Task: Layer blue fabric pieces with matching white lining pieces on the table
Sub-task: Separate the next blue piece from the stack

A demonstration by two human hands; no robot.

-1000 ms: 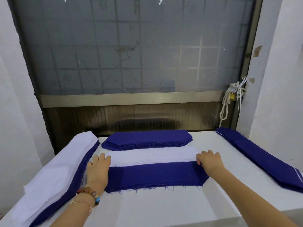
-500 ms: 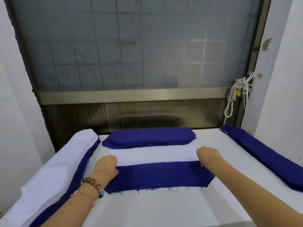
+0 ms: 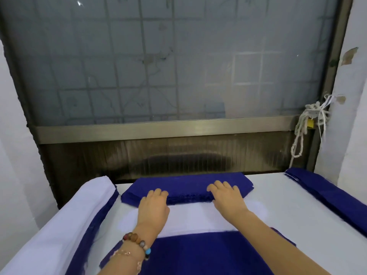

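Two hands on the far blue stack

The left hand and right hand lie flat, holding nothing, on the blue stack at the back of the tabletop. The stack runs long from left to right. The cloth looks soft, light and floppy, so pinch the top piece along its near edge.

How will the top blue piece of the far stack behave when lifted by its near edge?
Probably floppy: the blue stack is thin flat cloth, so a piece would sag between the left hand and right hand. Its frayed near edge may snag the piece below.
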